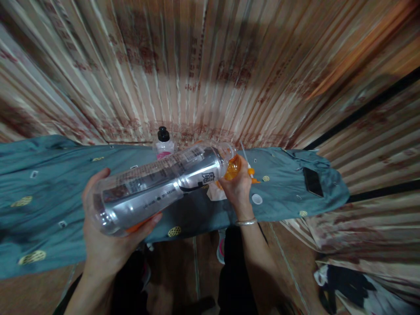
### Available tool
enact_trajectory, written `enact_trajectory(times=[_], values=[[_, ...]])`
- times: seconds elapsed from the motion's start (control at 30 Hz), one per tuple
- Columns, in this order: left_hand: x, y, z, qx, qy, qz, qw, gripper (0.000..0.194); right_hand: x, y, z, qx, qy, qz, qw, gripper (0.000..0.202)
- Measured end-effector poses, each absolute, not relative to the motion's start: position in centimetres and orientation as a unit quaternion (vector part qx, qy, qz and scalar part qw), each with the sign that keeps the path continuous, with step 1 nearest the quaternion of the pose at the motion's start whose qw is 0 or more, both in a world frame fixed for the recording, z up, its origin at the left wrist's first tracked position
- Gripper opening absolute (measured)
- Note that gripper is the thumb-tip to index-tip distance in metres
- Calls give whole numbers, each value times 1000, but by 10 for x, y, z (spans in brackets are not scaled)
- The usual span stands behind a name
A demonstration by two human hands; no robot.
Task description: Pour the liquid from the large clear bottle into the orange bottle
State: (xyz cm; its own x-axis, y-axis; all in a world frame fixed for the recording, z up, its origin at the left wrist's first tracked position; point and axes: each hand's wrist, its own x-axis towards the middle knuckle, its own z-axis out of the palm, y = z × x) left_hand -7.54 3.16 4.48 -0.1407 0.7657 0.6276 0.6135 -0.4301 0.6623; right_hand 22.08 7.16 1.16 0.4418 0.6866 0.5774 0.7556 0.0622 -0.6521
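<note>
A large clear bottle [157, 183] with a silver label lies tilted across the middle, its neck to the right and slightly raised. My left hand [108, 236] is wrapped round its base end. At the bottle's mouth, my right hand [239, 186] holds a small orange container [232, 168], partly hidden by the fingers. Just right of that hand, an orange pump top [251, 171] with a thin pale tube rests on the cloth. A white round cap [257, 199] lies below it. Under the bottle and right hand is a pale flat piece [216, 193], partly covered.
A clear bottle [164, 144] with a black cap and pink label stands behind the large bottle. A dark phone [313, 182] lies at the right on the green patterned cloth [282, 164]. Pleated curtains [197, 70] hang behind and at the right.
</note>
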Motion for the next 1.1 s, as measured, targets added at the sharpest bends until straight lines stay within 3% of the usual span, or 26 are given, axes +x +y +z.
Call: enact_trajectory(times=[1.1], values=[[-76,34,43,662,522,536,44,116,220,72,11,-681,-528,-44,505,68]])
